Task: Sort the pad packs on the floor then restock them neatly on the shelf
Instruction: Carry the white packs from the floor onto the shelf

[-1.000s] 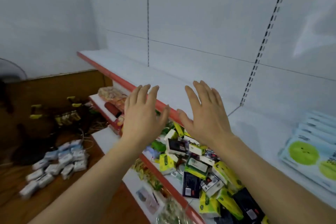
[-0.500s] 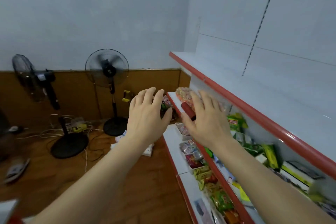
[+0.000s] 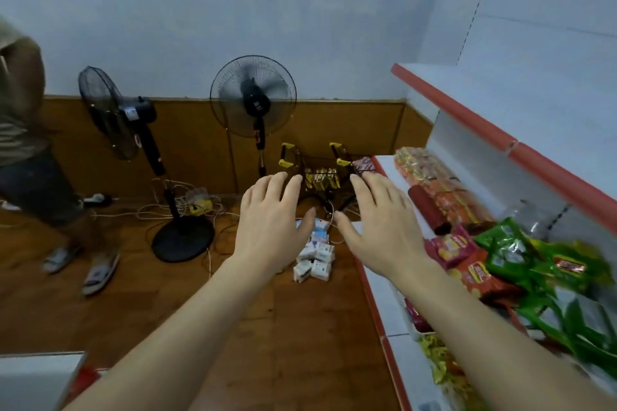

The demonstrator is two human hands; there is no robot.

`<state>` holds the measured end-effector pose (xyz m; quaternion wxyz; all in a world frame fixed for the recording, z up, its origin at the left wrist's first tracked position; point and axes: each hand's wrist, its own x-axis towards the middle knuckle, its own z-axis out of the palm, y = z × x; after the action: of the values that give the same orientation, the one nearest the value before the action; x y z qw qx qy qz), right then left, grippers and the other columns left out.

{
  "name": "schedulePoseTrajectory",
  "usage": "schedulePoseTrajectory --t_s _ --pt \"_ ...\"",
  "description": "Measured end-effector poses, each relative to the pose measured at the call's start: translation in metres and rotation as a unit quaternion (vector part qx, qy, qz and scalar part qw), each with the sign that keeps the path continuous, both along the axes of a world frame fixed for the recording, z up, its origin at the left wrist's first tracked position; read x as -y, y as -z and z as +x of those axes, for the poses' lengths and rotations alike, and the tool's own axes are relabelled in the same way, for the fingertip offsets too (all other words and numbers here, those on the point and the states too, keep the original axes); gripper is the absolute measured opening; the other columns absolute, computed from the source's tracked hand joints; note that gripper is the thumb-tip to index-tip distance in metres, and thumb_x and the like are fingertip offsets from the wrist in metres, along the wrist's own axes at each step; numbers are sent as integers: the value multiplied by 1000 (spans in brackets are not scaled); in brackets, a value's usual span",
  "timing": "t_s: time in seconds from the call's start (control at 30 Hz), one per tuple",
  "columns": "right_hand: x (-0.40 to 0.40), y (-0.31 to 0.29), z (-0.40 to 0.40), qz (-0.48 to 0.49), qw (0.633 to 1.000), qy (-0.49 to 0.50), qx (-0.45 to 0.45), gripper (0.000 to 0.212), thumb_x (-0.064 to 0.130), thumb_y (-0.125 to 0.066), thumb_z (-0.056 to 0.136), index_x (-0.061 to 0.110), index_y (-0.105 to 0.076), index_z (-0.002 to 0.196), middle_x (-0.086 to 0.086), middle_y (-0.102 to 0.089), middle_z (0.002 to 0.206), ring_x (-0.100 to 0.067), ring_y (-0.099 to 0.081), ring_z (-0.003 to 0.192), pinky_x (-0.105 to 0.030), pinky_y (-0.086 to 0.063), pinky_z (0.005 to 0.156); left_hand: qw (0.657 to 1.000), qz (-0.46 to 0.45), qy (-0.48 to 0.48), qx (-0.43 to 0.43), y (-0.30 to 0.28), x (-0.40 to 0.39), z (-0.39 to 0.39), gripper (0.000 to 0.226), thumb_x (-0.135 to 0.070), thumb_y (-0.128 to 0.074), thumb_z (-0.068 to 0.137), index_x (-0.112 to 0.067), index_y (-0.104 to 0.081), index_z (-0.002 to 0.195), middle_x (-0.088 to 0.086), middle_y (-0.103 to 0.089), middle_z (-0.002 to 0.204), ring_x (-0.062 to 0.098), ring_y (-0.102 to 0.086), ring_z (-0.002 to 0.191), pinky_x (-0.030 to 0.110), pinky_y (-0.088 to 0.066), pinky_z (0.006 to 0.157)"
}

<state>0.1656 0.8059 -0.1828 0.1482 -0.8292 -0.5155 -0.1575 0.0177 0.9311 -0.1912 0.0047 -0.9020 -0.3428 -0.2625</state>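
Note:
A heap of small white and pale-blue pad packs (image 3: 315,255) lies on the wooden floor, partly hidden behind my hands. My left hand (image 3: 272,223) and my right hand (image 3: 380,227) are stretched out in front of me, palms down, fingers straight, holding nothing. They hang in the air between me and the heap. The white shelf with a red edge (image 3: 500,140) runs along the right; its top board is bare here.
Two standing fans (image 3: 252,103) (image 3: 117,123) and tangled cables (image 3: 187,207) stand by the back wall. A small black rack with yellow grips (image 3: 317,170) stands behind the packs. A person's legs in sandals (image 3: 66,237) are at the left. Snack bags (image 3: 521,257) fill the lower shelves.
My view has swung left and down from the shelf toward the floor. The pad packs now lie straight ahead behind my hands. Both hands stay open and empty.

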Motion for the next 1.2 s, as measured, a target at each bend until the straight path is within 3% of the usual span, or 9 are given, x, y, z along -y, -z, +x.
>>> schedulePoseTrajectory --t_s 0.37,0.7,0.87,1.2 --pt "-165 80 154 -101 992 4 -69 66 54 -37 101 17 -30 156 -6 -33 160 -26 -24 149 -44 -22 120 991 -81 -22 -102 75 -163 124 62 -51 -48 97 -21 -37 151 2 -44 150 26 -36 141 44 -32 115" --pt "-306 162 257 -172 981 23 -82 63 50 -46 98 16 -39 150 -7 -44 150 -27 -35 142 -45 -30 114 973 -175 4 -151 167 -313 227 59 -48 -45 99 -22 -34 151 1 -46 146 24 -40 135 40 -36 109" --pt "-370 213 302 -234 966 42 -104 61 46 -50 97 17 -39 149 -9 -45 149 -29 -39 139 -45 -33 111 946 -235 16 -222 224 -392 282 66 -50 -43 99 -21 -24 155 3 -39 153 27 -35 140 42 -35 112" --pt "-450 369 386 -330 924 57 -183 63 46 -52 95 18 -37 149 -7 -45 146 -27 -40 136 -44 -35 111 886 -342 -12 -314 370 -480 366 60 -47 -45 98 -22 -30 150 4 -41 150 31 -39 135 47 -41 103"
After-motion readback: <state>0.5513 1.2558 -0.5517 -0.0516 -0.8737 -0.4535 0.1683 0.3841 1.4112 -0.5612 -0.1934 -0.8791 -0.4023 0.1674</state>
